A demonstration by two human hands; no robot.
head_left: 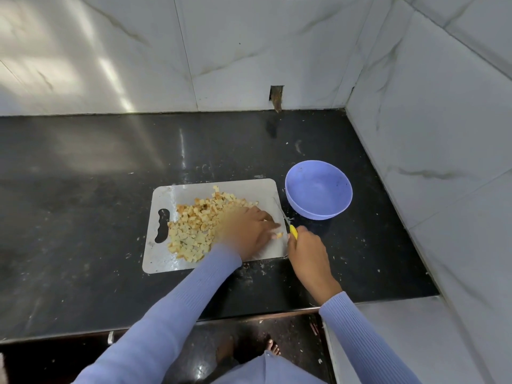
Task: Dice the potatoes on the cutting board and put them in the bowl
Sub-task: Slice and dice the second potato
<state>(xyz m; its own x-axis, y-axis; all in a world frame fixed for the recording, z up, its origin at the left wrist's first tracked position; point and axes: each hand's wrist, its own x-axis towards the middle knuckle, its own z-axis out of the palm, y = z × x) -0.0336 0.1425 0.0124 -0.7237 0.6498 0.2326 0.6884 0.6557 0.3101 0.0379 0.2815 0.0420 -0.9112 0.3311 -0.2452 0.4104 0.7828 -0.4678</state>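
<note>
A pile of diced potato (pixel 194 228) covers the middle of a steel cutting board (pixel 257 189) on the black counter. My left hand (pixel 246 234) lies blurred over the right side of the pile, fingers stretched toward a loose cube (pixel 279 235) near the board's right edge. My right hand (pixel 307 250) grips a knife by its yellow handle (pixel 293 231); the thin blade (pixel 281 212) points away along the board's right edge. A blue-violet bowl (pixel 318 189) stands just right of the board, with nothing in it.
The black counter (pixel 83 203) runs left from the board and ends at tiled walls behind and to the right. Small scraps speckle the counter around the board. A notch in the back wall (pixel 276 97) sits above the counter. A bare foot (pixel 273 349) shows below the counter edge.
</note>
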